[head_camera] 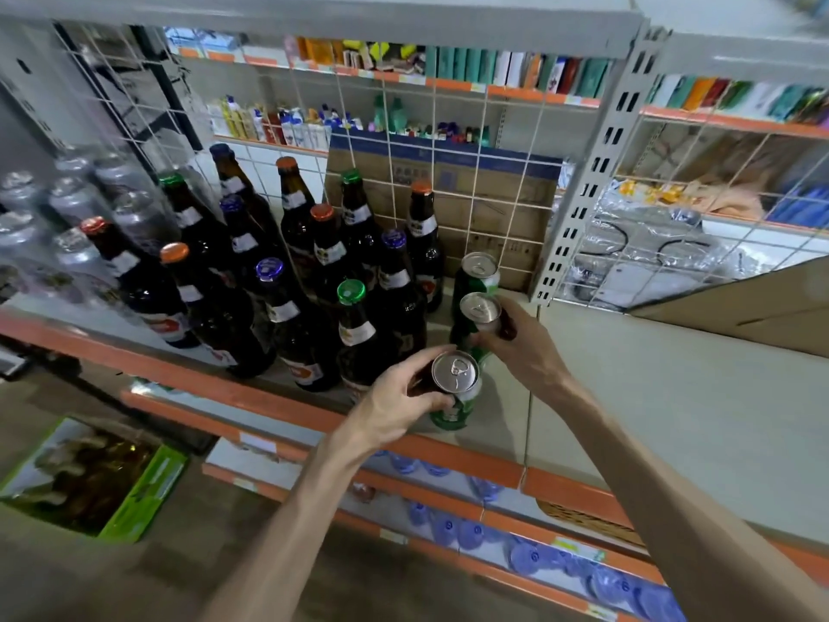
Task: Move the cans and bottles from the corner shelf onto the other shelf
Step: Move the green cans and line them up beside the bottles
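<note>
Our left hand (403, 397) is wrapped round the near green can (455, 374), thumb and fingers curled on its upper wall just under the rim. Our right hand (525, 347) grips the middle can (481, 309) the same way, from its right side. Whether either can is lifted or standing on the shelf, we cannot tell.

We judge these cans thin-walled and easy to dent, smooth enough to slip, and moderately heavy if full. A firm but gentle hold round the upper wall suits them. A third, back can (480, 267) stands just behind, close to the wire grid (493, 208).

All three sit in a line at the right end of the shelf (507, 424), the near one by its orange front edge. Just to their left stand the dark glass bottles (354, 334), crowded together. We take those to be heavier, breakable and tall enough to tip, so we would hold them by the body, not the cap.

The shelf looks hard and smooth, so things should slide on it. Room is tight: bottles to the left, the slotted upright post (596, 181) to the right, the grid behind. Beyond the post lies the neighbouring shelf (673, 397).
</note>
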`<state>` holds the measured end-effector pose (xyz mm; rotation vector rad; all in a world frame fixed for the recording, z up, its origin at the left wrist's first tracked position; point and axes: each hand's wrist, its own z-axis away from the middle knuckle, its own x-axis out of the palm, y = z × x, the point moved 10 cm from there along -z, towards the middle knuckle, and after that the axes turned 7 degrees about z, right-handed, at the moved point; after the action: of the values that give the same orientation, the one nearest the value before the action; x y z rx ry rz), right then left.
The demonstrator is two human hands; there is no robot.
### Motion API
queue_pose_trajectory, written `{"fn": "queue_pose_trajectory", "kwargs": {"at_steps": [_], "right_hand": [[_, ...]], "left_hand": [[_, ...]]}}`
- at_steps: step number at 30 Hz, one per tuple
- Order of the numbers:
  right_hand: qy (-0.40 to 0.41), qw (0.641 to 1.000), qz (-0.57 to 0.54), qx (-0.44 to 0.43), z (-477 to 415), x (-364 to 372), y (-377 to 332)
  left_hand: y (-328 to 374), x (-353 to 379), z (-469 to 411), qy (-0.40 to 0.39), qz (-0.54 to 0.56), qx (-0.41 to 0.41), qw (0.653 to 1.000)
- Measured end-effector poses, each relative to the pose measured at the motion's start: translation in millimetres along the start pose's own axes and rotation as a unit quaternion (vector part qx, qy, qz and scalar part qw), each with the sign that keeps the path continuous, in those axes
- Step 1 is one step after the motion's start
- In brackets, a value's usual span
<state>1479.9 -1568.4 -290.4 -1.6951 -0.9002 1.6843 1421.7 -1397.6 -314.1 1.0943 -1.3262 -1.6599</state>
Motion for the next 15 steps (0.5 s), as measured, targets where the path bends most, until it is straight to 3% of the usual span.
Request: {"fn": "queue_pose_trajectory", "kwargs": {"at_steps": [11,15], "right_hand": [[-0.043,0.998,-0.040,0.030,8,9,3],[0.044,0.995,-0.067,0.057,28,-17,10]], "left_hand": [[3,4,8,-0.020,0.006,-0.025,0.999],[14,0,19,-0.004,-0.014,-0.017,1.000]]}}
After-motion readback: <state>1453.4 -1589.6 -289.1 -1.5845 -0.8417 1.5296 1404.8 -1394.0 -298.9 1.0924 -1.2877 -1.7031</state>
